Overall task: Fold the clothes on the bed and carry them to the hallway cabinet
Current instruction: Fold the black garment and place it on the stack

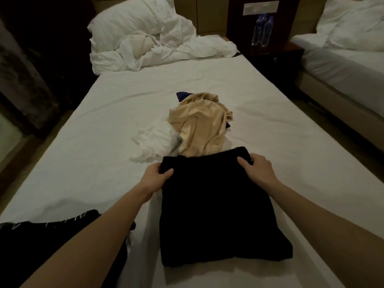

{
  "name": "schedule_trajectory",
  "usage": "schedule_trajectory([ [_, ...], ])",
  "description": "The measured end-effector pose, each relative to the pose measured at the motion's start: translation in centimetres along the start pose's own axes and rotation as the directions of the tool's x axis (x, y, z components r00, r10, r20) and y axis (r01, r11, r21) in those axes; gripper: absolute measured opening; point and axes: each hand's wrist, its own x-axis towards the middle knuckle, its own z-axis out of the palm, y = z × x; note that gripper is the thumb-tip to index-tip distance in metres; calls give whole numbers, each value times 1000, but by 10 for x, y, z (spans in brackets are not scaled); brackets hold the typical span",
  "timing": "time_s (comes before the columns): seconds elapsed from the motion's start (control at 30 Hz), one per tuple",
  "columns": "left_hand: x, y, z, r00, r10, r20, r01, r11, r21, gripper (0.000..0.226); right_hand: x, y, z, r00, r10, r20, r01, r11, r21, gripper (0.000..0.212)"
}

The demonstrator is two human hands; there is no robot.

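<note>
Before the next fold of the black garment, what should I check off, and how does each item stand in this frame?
1. Left hand grips black garment at its far left corner: ok.
2. Right hand grips the far right corner: ok.
3. Garment lies flat on the bed: ok.
4. Far edge clear of the beige garment: not ok, it overlaps.
5. Layers beneath aligned: cannot tell.

2 hands (154,176), 5 garments (218,208), 2 beds (104,125), 2 bottles (262,32).

Dimly lit and warm-toned, sheet brightest beyond the fingers (243,162), corners falling into deep shadow, wide-angle bowing at edges, fine detail soft throughout.
</note>
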Motion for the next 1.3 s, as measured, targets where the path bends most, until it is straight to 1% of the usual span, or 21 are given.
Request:
schedule_trajectory([
  [0.03,10,-4,5,994,60,-92,-33,963,266,26,6,4,7,1000,24,-7,-25,994,-109,37],
  [0.07,17,-8,11,982,123,-144,-37,871,491,29,10,8,13,998,52,-26,-56,978,-201,37],
  [0.1,21,-11,16,976,144,-163,-12,786,618,38,12,9,18,996,79,-39,-86,965,-249,39],
  [0.17,25,-12,22,978,112,-178,42,723,689,54,14,8,21,994,102,-40,-110,957,-270,53],
  [0.2,26,-12,23,981,106,-165,43,704,709,51,16,7,20,993,110,-30,-114,961,-253,63],
  [0.23,26,-10,23,983,110,-147,33,685,728,42,18,6,17,993,120,-13,-120,968,-219,69],
  [0.27,28,-9,22,984,117,-137,19,693,721,31,20,6,14,992,126,13,-123,979,-163,68],
  [0.3,26,-5,21,985,109,-136,14,727,686,25,20,3,10,991,130,42,-125,987,-98,62],
  [0.33,23,-2,19,985,91,-144,16,789,614,23,19,1,6,990,130,54,-129,991,-24,54],
  [0.37,18,2,17,988,66,-142,12,872,490,23,17,-2,3,990,129,57,-132,989,62,48],
  [0.4,14,5,17,989,59,-138,-11,946,324,22,14,-5,0,990,130,57,-137,979,152,45],
  [0.43,4,10,16,989,60,-132,-40,988,150,19,8,-11,-5,990,123,72,-137,961,241,42],
  [0.47,-6,15,15,990,63,-125,-64,998,-4,18,1,-16,-10,989,111,103,-139,935,326,38],
  [0.5,-18,21,14,991,66,-120,-79,991,-110,18,-8,-23,-17,986,92,142,-142,906,400,34],
  [0.6,-60,41,8,992,79,-102,-109,936,-334,19,-45,-44,-45,973,4,231,-127,846,518,31],
  [0.67,-91,52,-1,991,79,-107,-118,893,-435,22,-74,-57,-64,972,-53,230,-86,829,553,30],
  [0.8,-153,66,-20,983,113,-144,-170,858,-484,23,-136,-72,-99,985,-127,115,37,812,583,24],
  [0.9,-202,72,-32,964,177,-199,-250,860,-445,19,-184,-80,-121,981,-194,25,144,803,578,22],
  [1.1,-284,83,-48,905,327,-274,-406,857,-318,21,-264,-92,-152,939,-338,-59,309,758,575,15],
  [1.2,-321,92,-56,903,344,-258,-422,826,-373,21,-298,-101,-160,921,-385,-69,350,732,584,7],
  [1.3,-350,98,-69,922,319,-220,-387,785,-483,24,-323,-107,-160,914,-398,-73,359,713,603,8],
])
